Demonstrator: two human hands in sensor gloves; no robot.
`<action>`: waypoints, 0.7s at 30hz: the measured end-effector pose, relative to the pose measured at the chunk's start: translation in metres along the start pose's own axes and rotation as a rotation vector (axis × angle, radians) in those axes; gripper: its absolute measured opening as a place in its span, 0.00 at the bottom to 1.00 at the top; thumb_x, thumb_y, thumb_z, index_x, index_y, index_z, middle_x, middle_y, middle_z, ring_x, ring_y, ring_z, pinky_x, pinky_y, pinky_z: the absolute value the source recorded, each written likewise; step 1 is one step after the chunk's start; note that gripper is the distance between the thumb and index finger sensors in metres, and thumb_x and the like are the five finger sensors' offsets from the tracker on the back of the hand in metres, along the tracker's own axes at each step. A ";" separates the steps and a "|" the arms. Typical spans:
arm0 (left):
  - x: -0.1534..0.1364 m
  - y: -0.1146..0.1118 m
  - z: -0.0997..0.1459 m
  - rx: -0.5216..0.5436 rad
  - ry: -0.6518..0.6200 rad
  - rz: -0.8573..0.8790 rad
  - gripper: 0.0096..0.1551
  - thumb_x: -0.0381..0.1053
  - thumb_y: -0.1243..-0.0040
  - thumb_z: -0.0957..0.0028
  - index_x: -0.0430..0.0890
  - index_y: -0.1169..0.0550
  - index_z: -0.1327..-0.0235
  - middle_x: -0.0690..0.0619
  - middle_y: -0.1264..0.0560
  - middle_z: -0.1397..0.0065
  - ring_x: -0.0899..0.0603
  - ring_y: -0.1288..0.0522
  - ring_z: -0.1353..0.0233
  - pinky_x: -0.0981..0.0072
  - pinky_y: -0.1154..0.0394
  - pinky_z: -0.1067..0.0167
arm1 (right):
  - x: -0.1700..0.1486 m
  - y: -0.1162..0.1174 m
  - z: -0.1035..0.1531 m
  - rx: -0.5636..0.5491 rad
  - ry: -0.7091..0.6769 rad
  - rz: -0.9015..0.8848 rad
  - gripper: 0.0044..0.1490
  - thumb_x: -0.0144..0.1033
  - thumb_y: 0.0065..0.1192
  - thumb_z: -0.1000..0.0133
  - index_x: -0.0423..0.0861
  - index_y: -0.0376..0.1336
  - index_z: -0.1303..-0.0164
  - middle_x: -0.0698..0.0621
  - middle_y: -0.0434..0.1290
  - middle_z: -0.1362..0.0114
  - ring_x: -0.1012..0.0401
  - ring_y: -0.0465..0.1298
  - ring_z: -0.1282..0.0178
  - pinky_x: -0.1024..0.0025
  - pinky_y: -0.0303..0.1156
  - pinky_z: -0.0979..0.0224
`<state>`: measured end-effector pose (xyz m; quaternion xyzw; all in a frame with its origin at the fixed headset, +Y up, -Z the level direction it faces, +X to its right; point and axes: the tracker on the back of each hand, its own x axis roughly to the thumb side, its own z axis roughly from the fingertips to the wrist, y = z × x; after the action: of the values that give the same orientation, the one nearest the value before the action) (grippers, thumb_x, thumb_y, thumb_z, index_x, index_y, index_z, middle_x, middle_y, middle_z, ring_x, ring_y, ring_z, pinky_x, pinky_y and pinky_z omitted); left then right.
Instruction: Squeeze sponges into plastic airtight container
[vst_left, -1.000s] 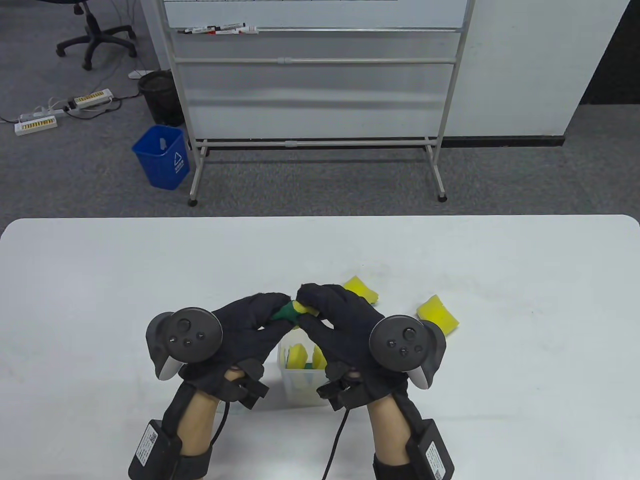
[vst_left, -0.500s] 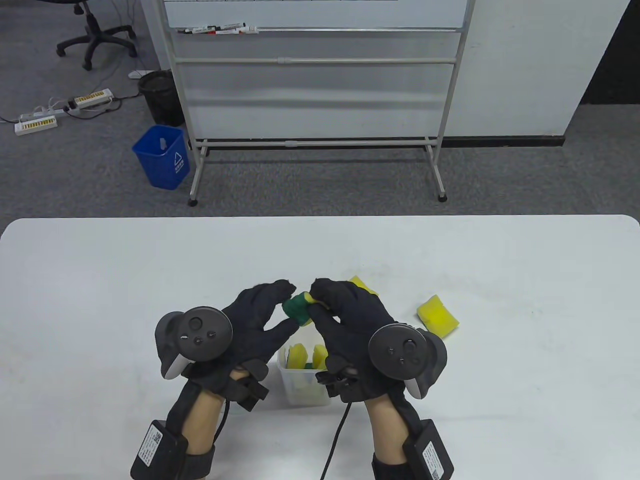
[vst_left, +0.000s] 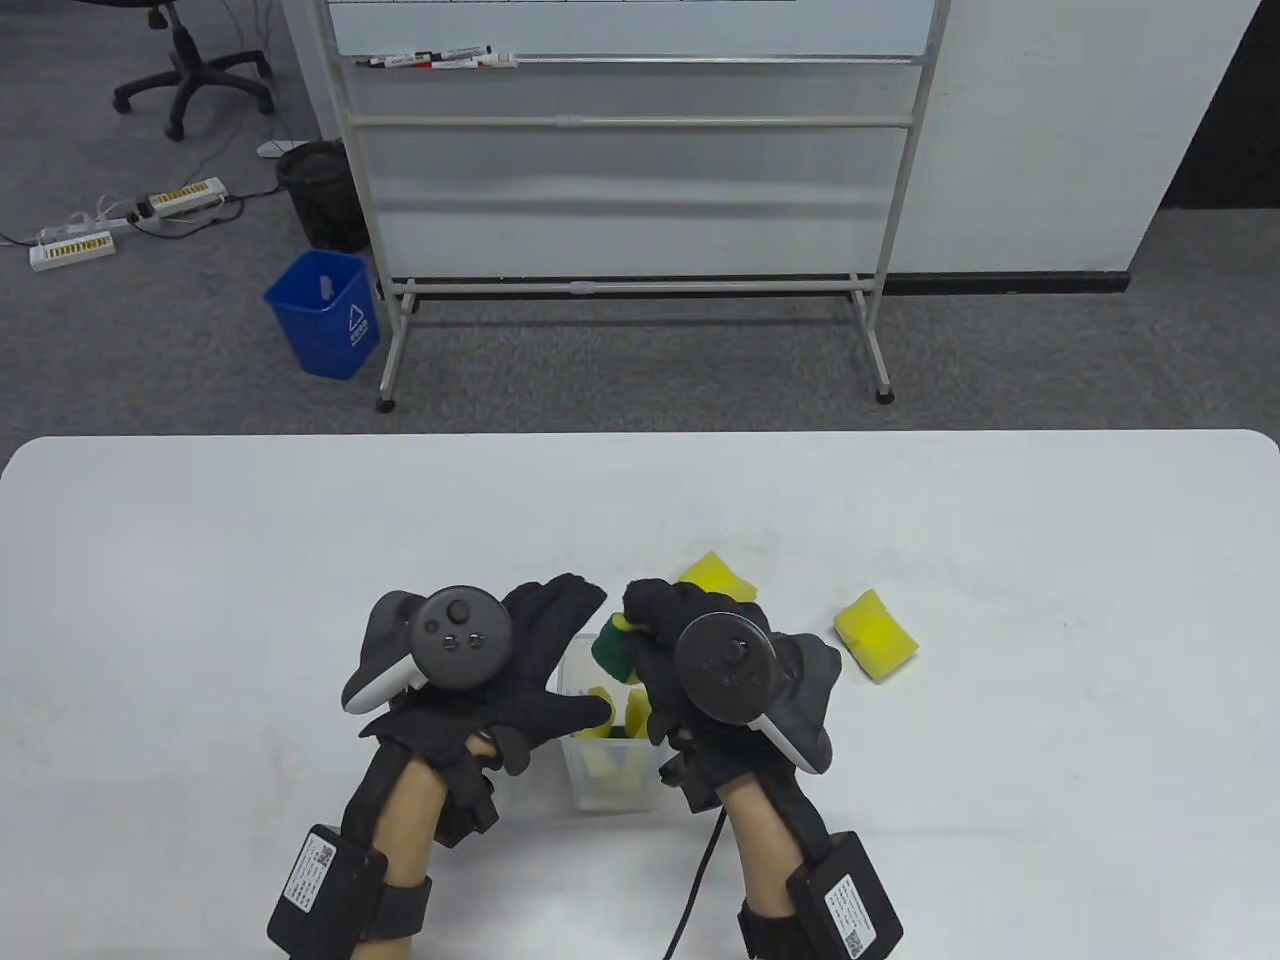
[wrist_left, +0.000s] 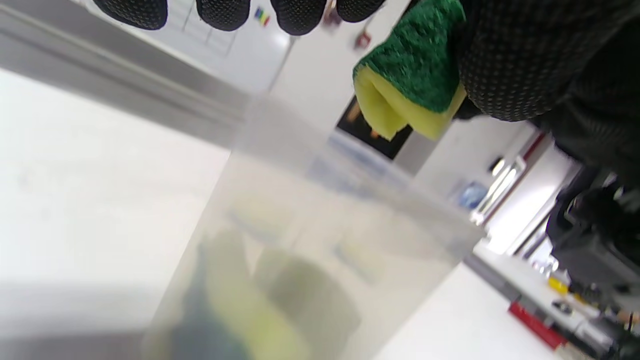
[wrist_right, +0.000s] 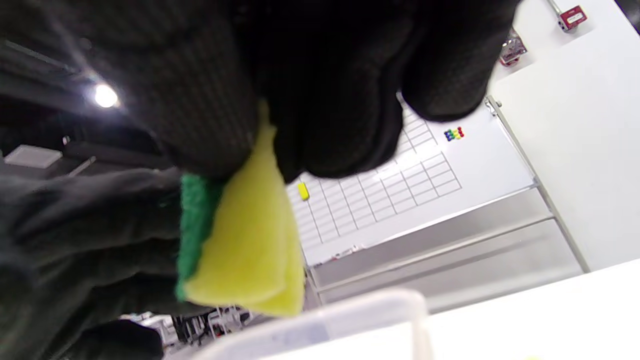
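Sponges were the business at hand, and the white tabletop (vst_left: 200, 560) carried it all, with the action packed toward the middle of its near edge. Biggest of the players there, the clear plastic container (vst_left: 612, 780) stood upright just back from that near edge, already holding yellow-and-green sponges inside (vst_left: 600, 712); the left wrist view showed them as blurred shapes behind its cloudy wall (wrist_left: 280, 280).

Left hand (vst_left: 520, 690) sat at the container's left side, fingers spread and reaching across toward the rim, thumb stretched over the opening. It gripped no sponge; whether it actually touched the container wall could not be told from the table view. In the left wrist view its fingertips (wrist_left: 222, 10) hung loose along the top edge, apart from one another.

Right hand (vst_left: 680, 650) was clenched over the container's far-right rim, pinching a folded sponge (vst_left: 612, 645), green scouring side out, yellow foam doubled up within. The right wrist view showed that sponge (wrist_right: 240, 250) squeezed between thumb and fingers, hanging just above the container's rim (wrist_right: 350, 310).

Smaller bits: one loose yellow sponge (vst_left: 715, 575) lay just beyond the right hand, toward the tabletop's middle, partly hidden by the glove. Another yellow sponge (vst_left: 878, 636) lay well apart to the right, alone on the surface.
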<state>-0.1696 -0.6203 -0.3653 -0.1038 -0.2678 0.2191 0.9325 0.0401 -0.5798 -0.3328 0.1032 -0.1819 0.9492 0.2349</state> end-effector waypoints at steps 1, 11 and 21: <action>-0.001 -0.003 -0.003 -0.034 0.020 -0.004 0.60 0.72 0.35 0.53 0.55 0.53 0.17 0.47 0.53 0.09 0.30 0.53 0.13 0.25 0.45 0.24 | 0.001 0.003 0.000 0.011 -0.006 0.017 0.31 0.42 0.81 0.55 0.51 0.74 0.40 0.51 0.83 0.45 0.57 0.85 0.51 0.49 0.74 0.31; -0.004 -0.011 -0.009 -0.095 0.047 -0.025 0.61 0.71 0.34 0.53 0.53 0.53 0.17 0.47 0.51 0.09 0.30 0.52 0.13 0.25 0.45 0.23 | 0.016 0.037 -0.001 0.134 -0.067 0.223 0.29 0.43 0.83 0.57 0.52 0.76 0.44 0.52 0.84 0.46 0.56 0.85 0.48 0.45 0.70 0.27; -0.005 -0.012 -0.009 -0.100 0.050 0.001 0.63 0.71 0.34 0.53 0.50 0.55 0.18 0.47 0.51 0.09 0.31 0.50 0.13 0.26 0.45 0.23 | 0.028 0.063 0.002 0.153 -0.137 0.418 0.28 0.45 0.85 0.60 0.54 0.79 0.49 0.55 0.87 0.50 0.57 0.85 0.48 0.44 0.68 0.25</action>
<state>-0.1643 -0.6337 -0.3710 -0.1559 -0.2550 0.2033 0.9324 -0.0149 -0.6212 -0.3416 0.1448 -0.1423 0.9791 0.0120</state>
